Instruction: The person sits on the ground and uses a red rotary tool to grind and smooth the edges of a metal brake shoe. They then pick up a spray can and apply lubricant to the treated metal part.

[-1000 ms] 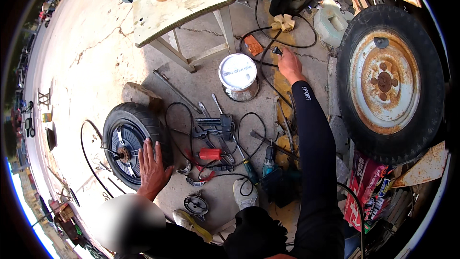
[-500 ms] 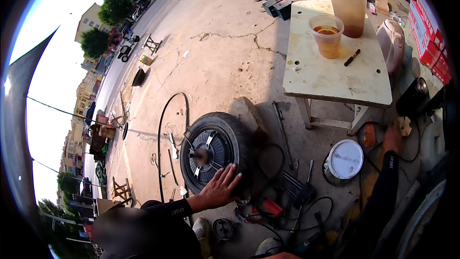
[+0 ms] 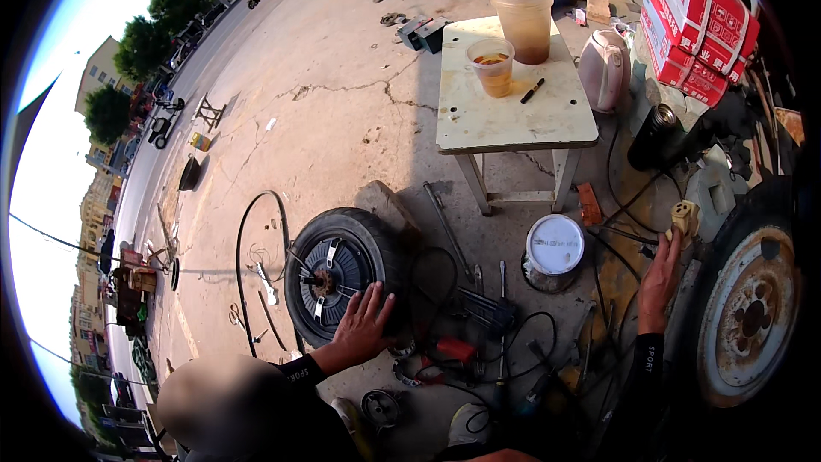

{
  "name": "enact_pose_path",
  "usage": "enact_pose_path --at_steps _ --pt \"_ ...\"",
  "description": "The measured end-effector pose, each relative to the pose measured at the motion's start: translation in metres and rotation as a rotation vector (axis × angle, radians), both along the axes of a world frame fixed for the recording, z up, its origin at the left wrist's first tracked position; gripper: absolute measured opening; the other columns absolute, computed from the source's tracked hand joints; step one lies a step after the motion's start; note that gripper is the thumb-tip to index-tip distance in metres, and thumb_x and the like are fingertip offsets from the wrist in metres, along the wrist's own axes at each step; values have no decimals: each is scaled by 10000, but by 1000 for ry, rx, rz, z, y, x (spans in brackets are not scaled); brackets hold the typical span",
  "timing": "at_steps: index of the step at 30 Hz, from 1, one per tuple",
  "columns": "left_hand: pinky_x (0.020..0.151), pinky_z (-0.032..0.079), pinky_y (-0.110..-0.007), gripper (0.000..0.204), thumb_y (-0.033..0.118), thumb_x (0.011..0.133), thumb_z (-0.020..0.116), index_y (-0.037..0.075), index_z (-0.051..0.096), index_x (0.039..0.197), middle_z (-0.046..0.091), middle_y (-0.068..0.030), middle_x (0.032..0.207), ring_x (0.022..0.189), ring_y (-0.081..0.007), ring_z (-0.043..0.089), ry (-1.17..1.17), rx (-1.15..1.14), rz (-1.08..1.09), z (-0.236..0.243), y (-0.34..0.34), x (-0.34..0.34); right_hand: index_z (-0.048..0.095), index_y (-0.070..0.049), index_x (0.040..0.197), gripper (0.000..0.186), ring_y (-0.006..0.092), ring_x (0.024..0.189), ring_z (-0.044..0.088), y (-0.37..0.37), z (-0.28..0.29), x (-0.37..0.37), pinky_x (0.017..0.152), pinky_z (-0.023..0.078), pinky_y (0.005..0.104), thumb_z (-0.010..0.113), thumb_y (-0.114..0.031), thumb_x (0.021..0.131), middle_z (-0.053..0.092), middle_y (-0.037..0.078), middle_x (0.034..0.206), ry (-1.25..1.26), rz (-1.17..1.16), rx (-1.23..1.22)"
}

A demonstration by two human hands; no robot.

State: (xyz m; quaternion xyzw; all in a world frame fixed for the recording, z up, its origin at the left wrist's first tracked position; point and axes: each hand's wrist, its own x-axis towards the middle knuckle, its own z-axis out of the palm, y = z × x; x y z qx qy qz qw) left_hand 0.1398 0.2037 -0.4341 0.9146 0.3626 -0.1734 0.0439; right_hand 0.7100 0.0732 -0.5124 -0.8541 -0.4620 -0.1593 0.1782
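Note:
My left hand (image 3: 359, 329) rests with spread fingers on the tyre and hub of a black motor wheel (image 3: 329, 269), which leans by a stone block (image 3: 385, 205). My right hand (image 3: 657, 287) is at a yellow socket block (image 3: 683, 216) on the right, its fingers closed on a dark plug (image 3: 657, 240), partly hidden by them. Black cables run from there across tools (image 3: 487, 312), including a red-handled one (image 3: 453, 349). A white-lidded can (image 3: 554, 244) stands between my hands.
A low table (image 3: 470, 128) holds two plastic containers and a marker. Red boxes (image 3: 693, 26), a pink jug (image 3: 599, 73) and a black flask (image 3: 650, 141) stand right of it. A rusty wheel (image 3: 744, 308) lies far right. Cracked concrete (image 3: 325, 111) extends left to a road.
The view has turned left, then slightly back right. My right hand has reached the yellow socket block with the plug. My left hand stays on the wheel.

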Motion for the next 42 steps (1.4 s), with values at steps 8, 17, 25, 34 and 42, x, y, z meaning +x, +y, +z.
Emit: enact_pose_path --at_steps 8,17,25,34,42 --pt "1234 295 -483 908 567 998 630 -61 303 1568 376 -309 1587 1481 -434 380 -820 -754 29 80 -41 209 667 -44 1256 343 459 1233 521 -89 80 -140 974 544 539 658 -85 915 424 37 1555 -327 409 13" --pt "1039 505 -336 719 371 945 798 68 449 1495 621 -63 1328 1204 -179 617 -1183 -1707 308 45 -59 290 651 -11 1291 366 378 1219 573 -121 120 -210 1004 541 465 600 -102 939 489 87 1517 40 586 -50" --pt "1097 498 -403 746 272 898 839 60 455 1501 629 -76 1373 1257 -230 632 -1247 -1996 362 16 -50 263 641 10 1182 307 126 729 608 -180 161 -199 655 493 300 721 -230 1008 660 36 851 1653 137 130" --pt "1058 519 -380 702 270 864 850 46 519 1442 665 -68 1296 1204 -212 655 -1167 -2004 342 16 -53 263 651 27 1155 279 413 807 706 -142 191 -200 700 538 433 702 -199 1001 720 234 948 705 177 239" --pt "1010 530 -329 581 188 862 865 56 584 1353 691 -37 1232 1136 -161 667 -1087 -1993 191 21 -54 267 687 13 1107 256 366 695 682 -142 197 -188 620 505 403 743 -196 970 700 217 848 773 169 104"
